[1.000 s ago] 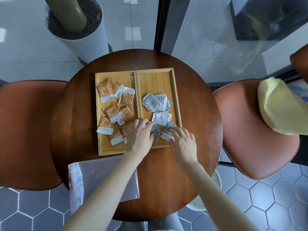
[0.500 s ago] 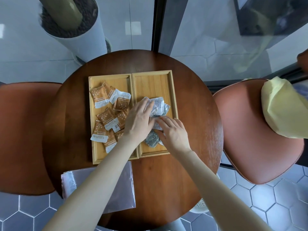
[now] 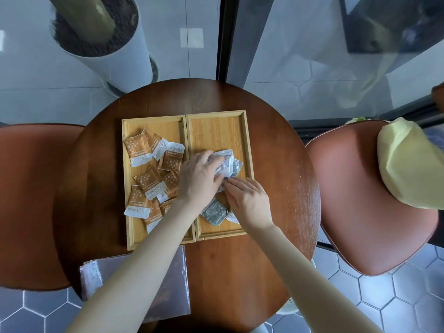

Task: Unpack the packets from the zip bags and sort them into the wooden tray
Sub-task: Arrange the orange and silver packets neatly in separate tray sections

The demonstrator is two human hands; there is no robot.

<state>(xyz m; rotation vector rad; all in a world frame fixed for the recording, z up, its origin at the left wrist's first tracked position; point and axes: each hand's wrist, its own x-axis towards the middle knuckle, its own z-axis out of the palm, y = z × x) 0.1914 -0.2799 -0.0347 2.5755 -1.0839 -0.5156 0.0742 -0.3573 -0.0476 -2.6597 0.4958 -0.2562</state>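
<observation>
2 hands [image 3: 199,175] [image 3: 249,200] cover grey packets [image 3: 228,164]; zip bag [image 3: 134,282] lies near.

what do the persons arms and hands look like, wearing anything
Both forearms are bare all the way to the bottom edge of the picture: no sleeves show. The left hand and right hand wear no gloves, and no watch, bracelet or ring can be seen on the parts in view. The fingernails look short and plain.
</observation>
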